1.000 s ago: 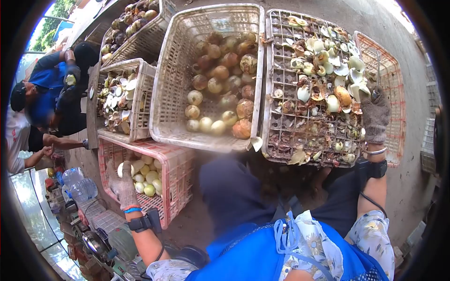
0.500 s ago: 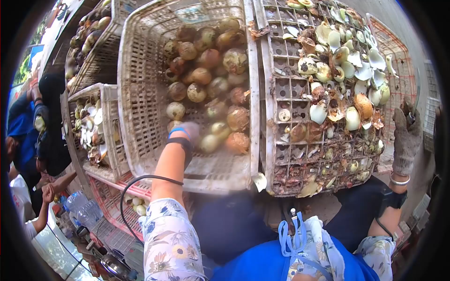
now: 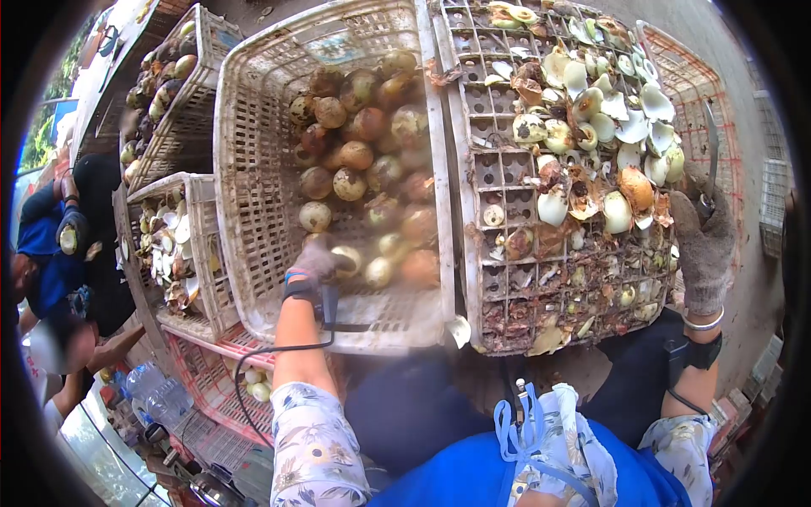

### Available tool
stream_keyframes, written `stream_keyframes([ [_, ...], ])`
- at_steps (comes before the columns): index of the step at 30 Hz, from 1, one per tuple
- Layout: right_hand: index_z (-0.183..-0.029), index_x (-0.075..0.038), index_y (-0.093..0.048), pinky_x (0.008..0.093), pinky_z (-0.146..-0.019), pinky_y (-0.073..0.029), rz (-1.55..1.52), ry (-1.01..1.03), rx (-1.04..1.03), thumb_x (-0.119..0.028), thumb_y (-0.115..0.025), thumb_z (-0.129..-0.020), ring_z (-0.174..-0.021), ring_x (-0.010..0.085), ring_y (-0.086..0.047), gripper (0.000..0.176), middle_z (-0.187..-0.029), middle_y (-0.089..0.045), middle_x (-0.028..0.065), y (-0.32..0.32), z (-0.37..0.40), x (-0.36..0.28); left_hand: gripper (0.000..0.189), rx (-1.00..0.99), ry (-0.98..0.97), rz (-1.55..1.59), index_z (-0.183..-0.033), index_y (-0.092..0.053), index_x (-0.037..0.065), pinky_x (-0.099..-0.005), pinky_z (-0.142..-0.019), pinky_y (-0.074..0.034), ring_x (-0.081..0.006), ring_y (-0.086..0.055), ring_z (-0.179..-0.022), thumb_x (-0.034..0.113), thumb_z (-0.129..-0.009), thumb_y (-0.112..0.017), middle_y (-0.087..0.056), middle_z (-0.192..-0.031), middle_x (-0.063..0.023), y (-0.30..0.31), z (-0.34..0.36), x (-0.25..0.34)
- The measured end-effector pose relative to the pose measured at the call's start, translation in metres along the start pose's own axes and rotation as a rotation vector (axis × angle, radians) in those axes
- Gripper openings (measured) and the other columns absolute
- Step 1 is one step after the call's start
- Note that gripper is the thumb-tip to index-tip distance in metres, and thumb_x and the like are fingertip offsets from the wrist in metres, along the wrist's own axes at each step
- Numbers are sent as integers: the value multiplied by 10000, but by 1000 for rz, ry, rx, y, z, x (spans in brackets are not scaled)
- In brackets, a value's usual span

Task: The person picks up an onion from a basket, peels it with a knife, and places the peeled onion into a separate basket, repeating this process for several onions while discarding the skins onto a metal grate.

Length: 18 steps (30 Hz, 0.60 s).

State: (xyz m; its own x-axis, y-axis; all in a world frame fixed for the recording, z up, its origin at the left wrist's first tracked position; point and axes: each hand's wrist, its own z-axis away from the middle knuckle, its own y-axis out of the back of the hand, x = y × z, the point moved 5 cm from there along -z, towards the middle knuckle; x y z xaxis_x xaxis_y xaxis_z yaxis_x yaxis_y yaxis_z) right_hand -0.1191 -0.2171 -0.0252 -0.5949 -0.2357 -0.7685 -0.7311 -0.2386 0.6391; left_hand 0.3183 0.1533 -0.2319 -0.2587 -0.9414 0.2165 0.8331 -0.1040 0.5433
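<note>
My left hand [image 3: 316,260], gloved and slightly blurred, is low inside a white plastic crate [image 3: 329,336]. Its fingers are closed around a pale onion [image 3: 345,261]. Brown and reddish onions [image 3: 355,155] lie heaped beyond it. My right hand [image 3: 704,249], in a dirty grey glove, grips a knife [image 3: 710,156] with its curved blade pointing up. This hand is beside the right edge of an upturned, dirty grid crate [image 3: 517,178], which bears onion peels [image 3: 632,127], pale onion pieces and a peeled onion [image 3: 617,212].
At the left are a crate of dark onions [image 3: 203,63], a crate of white peels [image 3: 198,245] and a red crate [image 3: 190,372]. Plastic bottles [image 3: 160,395] stand lower left. A co-worker's gloved hand [image 3: 72,230] shows at the far left. A cable hangs from my left wrist.
My left hand has shifted left and a little down, and a pale onion now shows at its fingers. My right hand has turned, so the knife blade shows upright. The view has shifted slightly.
</note>
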Motion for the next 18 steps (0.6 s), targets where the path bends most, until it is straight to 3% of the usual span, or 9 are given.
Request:
stream_keyframes([
  [2, -1295, 0, -542, 238, -808, -517, -359, -77, -70, -17, -662, -898, -997, 118, -614, 415, -1181, -631, 82, -13, 10, -15, 571, 22, -56, 456, -1171, -587, 26, -338, -818, -530, -211, -639, -922, 155, -651, -785, -654, -1028, -77, 19, 19, 8],
  [4, -1264, 0, -557, 222, -753, -512, -307, -61, -220, -9, -649, -886, -877, 102, -620, 388, -1102, -641, 54, -25, 21, -47, 551, 23, -450, 727, -1135, -588, 10, -319, -749, -548, -191, -643, -875, 86, -624, -782, -657, -1029, -102, 39, 46, 41],
  [6, -1116, -20, -638, 226, -653, -499, -431, -189, -301, -36, -691, -845, -784, 81, -609, 277, -920, -644, 21, -42, 33, -58, 589, -108, -682, 923, -1155, -580, 23, -322, -846, -548, -199, -648, -957, 28, -597, -768, -644, -1094, -86, 52, 103, 96],
  [8, -1108, -10, -646, 229, -608, -494, -549, -360, -519, -102, -706, -847, -702, 87, -607, 283, -846, -655, 31, -55, 53, -77, 867, -183, -783, 936, -1266, -549, 49, -409, -986, -498, -249, -614, -1115, 125, -489, -925, -642, -1179, -98, 57, 159, 148],
  [10, -1153, -12, -649, 220, -537, -475, -748, -224, -714, -149, -708, -865, -645, 65, -591, 324, -818, -655, 13, -69, 70, -89, 927, -161, -1006, 764, -1284, -542, 35, -406, -999, -489, -240, -602, -1144, 149, -462, -956, -635, -1211, -104, 55, 200, 191],
  [12, -1208, -39, -615, 201, -420, -418, -778, -449, -817, -234, -668, -889, -567, 59, -575, 378, -749, -628, 11, -53, 86, -118, 964, -189, -1020, 768, -1286, -537, 16, -403, -1008, -483, -230, -591, -1165, 156, -438, -974, -626, -1242, -109, 38, 249, 231],
  [14, -1223, -61, -598, 190, -405, -407, -832, -469, -923, -260, -647, -893, -551, 61, -577, 388, -755, -635, 18, -41, 96, -124, 994, -204, -1033, 690, -1318, -510, 5, -390, -1005, -485, -234, -588, -1170, 152, -451, -974, -610, -1266, -119, 18, 277, 256],
  [16, -1223, -67, -595, 193, -434, -426, -980, -421, -880, -241, -670, -878, -579, 60, -587, 393, -800, -656, 25, -19, 97, -120, 1061, -38, -1217, 752, -1369, -461, 4, -374, -1006, -483, -232, -571, -1193, 158, -454, -976, -577, -1307, -121, 2, 302, 279],
  [18, -1223, -73, -592, 196, -462, -446, -1123, -366, -858, -221, -692, -863, -607, 58, -596, 403, -846, -676, 32, -8, 97, -119, 945, -137, -1079, 1042, -1409, -416, 2, -386, -1035, -458, -248, -547, -1223, 172, -618, -904, -553, -1330, -116, -22, 311, 282],
])
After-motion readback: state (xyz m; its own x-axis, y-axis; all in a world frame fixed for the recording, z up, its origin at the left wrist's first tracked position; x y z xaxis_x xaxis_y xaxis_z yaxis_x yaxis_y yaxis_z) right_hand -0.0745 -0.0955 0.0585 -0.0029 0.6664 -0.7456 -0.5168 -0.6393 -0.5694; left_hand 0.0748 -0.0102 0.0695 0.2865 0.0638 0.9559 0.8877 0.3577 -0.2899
